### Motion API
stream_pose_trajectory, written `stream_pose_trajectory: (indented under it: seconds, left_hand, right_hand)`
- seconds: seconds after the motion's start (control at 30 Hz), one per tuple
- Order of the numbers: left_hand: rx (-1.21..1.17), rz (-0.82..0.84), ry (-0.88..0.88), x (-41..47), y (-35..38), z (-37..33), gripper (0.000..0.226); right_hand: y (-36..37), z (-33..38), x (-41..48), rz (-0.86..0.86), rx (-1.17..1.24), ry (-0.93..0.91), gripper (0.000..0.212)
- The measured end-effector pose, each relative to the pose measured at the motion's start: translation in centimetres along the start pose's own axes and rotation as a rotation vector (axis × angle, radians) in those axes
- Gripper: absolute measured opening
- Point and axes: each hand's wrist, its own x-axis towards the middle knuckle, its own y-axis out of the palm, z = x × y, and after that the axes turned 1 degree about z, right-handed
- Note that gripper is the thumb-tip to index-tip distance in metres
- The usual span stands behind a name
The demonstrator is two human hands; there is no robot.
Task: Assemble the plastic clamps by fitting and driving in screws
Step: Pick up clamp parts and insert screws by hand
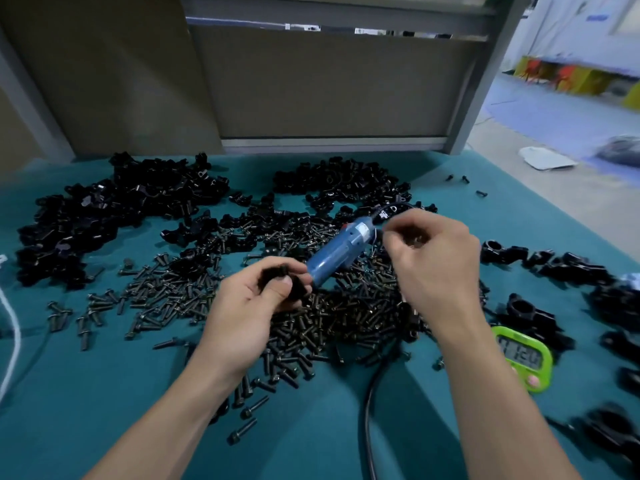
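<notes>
1. Near centre, left hand (256, 299) with fingers and thumb curled round a black clamp (289, 282), held just above the screw pile (346, 323).
2. To its right, right hand (436, 268), fingers curled and tips drawn together as in a pinch. Too blurred to tell whether anything sits between them.
3. Between the two hands, lying on the screws, a blue electric screwdriver (337, 252), its near end just beside the left hand's fingers.
4. Under the right forearm, a black cable (372, 393) running to the near edge.
5. Far left and far centre on the teal cloth (86, 393), heaps of loose clamp parts (121, 209).
6. Along the right side, more clamps in a row (554, 265), and near them a green timer (523, 355).
</notes>
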Motion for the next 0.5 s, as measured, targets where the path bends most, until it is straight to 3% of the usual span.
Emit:
stream_pose_trajectory:
  seconds: [0.03, 0.13, 0.2, 0.4, 0.5]
  left_hand:
    - [0.036, 0.025, -0.008, -0.2, 0.2, 0.1, 0.047]
    - [0.175, 0.074, 0.006, -0.8, 0.9, 0.2, 0.041]
    - [0.281, 0.098, 0.033, -1.4, 1.4, 0.3, 0.033]
    - [0.458, 0.130, 0.080, -2.2, 2.2, 0.7, 0.023]
    - [0.433, 0.104, 0.074, -2.0, 2.0, 0.9, 0.024]
  right_hand:
    - [-0.9, -0.7, 0.6, 0.058, -0.145, 0.035, 0.017]
    - [-1.8, -2.2, 1.4, 0.461, -0.567, 0.088, 0.012]
    - [-1.7, -2.5, 1.1, 0.610, -0.690, 0.088, 0.009]
    - [-1.8, -3.3, 0.7, 0.576, -0.843, -0.022, 0.013]
    - [-1.7, -3.5, 0.2, 0.488, -0.761, -0.067, 0.023]
